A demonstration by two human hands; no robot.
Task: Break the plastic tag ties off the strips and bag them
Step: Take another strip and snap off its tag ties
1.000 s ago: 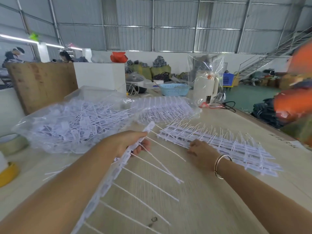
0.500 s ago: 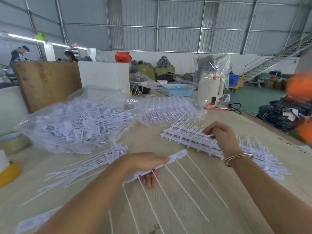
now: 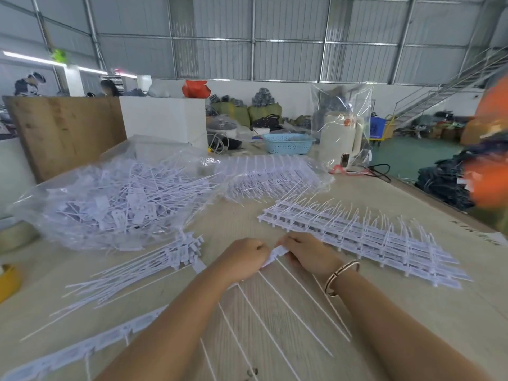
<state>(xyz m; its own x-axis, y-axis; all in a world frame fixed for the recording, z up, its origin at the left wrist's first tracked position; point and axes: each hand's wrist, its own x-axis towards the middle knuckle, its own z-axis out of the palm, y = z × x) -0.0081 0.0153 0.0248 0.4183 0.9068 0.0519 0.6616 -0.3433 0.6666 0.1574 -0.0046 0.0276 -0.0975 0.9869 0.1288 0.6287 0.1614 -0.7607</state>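
My left hand (image 3: pixel 242 258) and my right hand (image 3: pixel 309 253) both grip the end of one white strip of tag ties (image 3: pixel 277 254) at the middle of the table; its long thin tails fan out toward me. The strip runs down-left under my left forearm. A small pile of loose ties (image 3: pixel 154 268) lies just left of my hands. A clear bag of loose ties (image 3: pixel 115 202) sits at the far left. A stack of unbroken strips (image 3: pixel 357 237) lies to the right.
A second clear bag of strips (image 3: pixel 275 177) lies behind. Further back stand a blue basket (image 3: pixel 288 143), a white kettle in plastic (image 3: pixel 341 138) and a wooden board (image 3: pixel 66 133). A yellow tape roll (image 3: pixel 8 281) sits at the left edge.
My right hand came back from the stack of strips and closed on the strip's end beside my left hand. The strip has swung lower and nearer to me.
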